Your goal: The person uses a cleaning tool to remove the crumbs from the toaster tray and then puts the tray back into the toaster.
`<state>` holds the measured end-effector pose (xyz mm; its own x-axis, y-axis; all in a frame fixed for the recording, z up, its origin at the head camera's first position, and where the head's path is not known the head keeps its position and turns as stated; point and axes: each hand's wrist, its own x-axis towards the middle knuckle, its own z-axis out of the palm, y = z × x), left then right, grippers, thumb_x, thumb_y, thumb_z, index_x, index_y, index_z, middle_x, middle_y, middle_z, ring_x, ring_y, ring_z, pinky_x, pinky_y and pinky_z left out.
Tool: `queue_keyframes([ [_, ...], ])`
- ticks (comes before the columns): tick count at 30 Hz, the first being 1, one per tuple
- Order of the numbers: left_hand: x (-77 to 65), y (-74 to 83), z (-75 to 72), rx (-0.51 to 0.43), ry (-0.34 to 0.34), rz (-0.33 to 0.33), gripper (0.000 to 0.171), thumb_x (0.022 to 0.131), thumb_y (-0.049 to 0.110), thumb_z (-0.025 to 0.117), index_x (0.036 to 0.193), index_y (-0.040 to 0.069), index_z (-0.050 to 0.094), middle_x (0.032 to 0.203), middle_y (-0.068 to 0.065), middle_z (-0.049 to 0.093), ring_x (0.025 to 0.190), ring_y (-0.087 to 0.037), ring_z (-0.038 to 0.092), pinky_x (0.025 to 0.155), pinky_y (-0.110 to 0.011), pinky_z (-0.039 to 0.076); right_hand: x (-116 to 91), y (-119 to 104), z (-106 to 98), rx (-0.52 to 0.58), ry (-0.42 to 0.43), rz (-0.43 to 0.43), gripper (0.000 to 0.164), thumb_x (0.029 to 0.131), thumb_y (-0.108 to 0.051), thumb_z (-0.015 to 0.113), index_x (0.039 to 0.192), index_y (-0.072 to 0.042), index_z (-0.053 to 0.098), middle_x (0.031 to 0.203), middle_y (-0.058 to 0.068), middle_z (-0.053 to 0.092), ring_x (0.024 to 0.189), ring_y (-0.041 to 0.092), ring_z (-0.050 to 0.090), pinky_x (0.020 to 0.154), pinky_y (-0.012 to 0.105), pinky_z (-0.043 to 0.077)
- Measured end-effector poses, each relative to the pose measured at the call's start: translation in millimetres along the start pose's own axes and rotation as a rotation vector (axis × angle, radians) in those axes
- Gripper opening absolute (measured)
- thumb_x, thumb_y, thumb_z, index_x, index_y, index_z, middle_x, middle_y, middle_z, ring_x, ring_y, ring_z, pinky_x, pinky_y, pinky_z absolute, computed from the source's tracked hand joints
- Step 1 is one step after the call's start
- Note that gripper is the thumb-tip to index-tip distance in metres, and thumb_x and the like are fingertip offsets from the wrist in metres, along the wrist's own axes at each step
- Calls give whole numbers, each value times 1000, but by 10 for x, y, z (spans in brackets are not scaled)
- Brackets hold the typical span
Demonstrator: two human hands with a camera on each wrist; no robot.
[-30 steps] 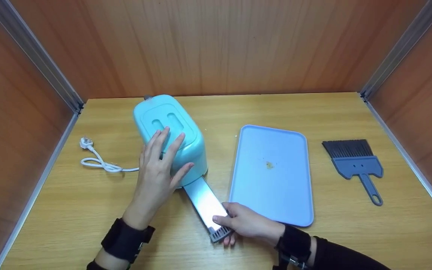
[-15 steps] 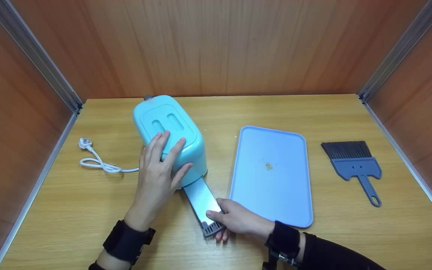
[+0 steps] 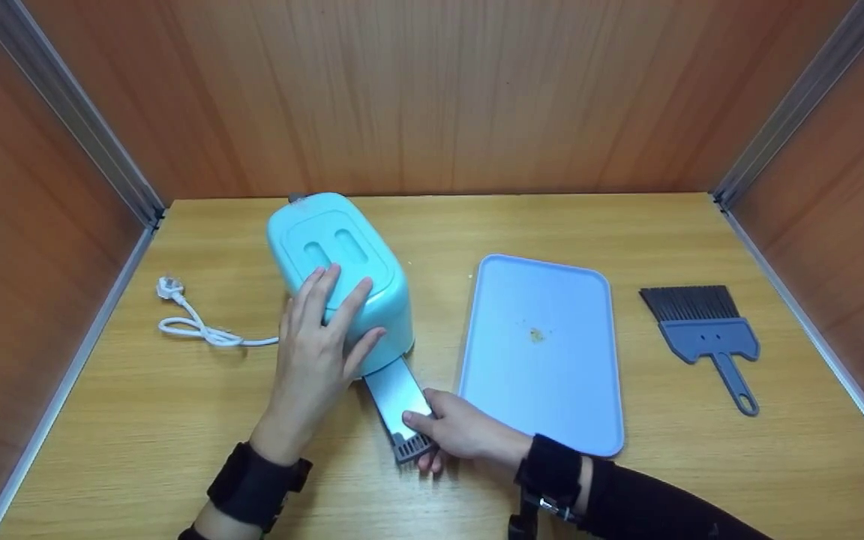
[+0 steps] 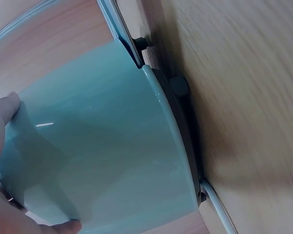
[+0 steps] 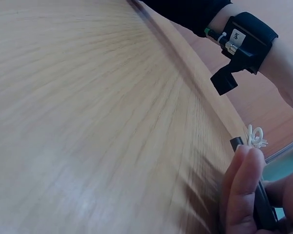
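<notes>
A turquoise toaster (image 3: 383, 262) with a lid over its top stands left of centre on the table. My left hand (image 3: 312, 345) rests on its near end and lid, fingers spread; the left wrist view shows fingertips against the toaster's glossy side (image 4: 107, 141). From the near end at the bottom sticks out a silver crumb tray (image 3: 396, 394) with a dark slotted end. My right hand (image 3: 462, 426) pinches that end, thumb on top and fingers below. In the right wrist view, the fingers (image 5: 244, 190) curl under the tray's dark edge (image 5: 263, 209), close over the table.
A blue serving tray (image 3: 552, 390) with a few brown crumbs (image 3: 536, 334) lies right of the toaster. Farther right is a blue-grey hand brush (image 3: 709, 337). The toaster's white cord (image 3: 226, 339) and plug lie at left. Wood panels (image 3: 432, 97) enclose the back and sides.
My right hand has moved up and left with the crumb tray, and less of it sticks out of the toaster. My left hand has stayed on the toaster, almost still.
</notes>
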<state>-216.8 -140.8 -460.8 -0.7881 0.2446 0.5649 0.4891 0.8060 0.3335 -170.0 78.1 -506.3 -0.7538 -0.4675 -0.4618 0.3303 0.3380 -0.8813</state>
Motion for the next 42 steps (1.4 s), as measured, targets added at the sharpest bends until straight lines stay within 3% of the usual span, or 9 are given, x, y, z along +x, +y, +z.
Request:
queue_keyframes([
  [9,-8,-7,32,-3,43,24,63,97,40,81,154,25,59,164,-20,47,155,-42,38,121,-75,36,99,-100,38,-30,67,20,28,113,-25,56,132,-4,54,83,8,69,55,10,64,47,20,55],
  [32,-21,3,60,14,41,21,65,95,41,83,154,26,58,164,-19,46,155,-42,38,117,-77,38,303,-220,22,-220,183,61,33,111,-28,60,134,-6,52,80,9,70,51,13,64,45,24,55],
  [37,-26,-6,68,-2,73,38,63,95,41,82,152,25,60,162,-21,49,154,-42,40,116,-76,38,342,-239,21,-185,203,44,37,110,-28,63,137,-7,50,81,9,71,51,13,64,45,23,55],
  [42,-29,-7,69,-10,72,39,64,95,41,82,152,25,60,161,-20,48,153,-43,40,116,-77,38,344,-242,-10,-100,182,30,53,100,-26,78,141,-9,49,90,10,74,56,13,67,49,24,58],
])
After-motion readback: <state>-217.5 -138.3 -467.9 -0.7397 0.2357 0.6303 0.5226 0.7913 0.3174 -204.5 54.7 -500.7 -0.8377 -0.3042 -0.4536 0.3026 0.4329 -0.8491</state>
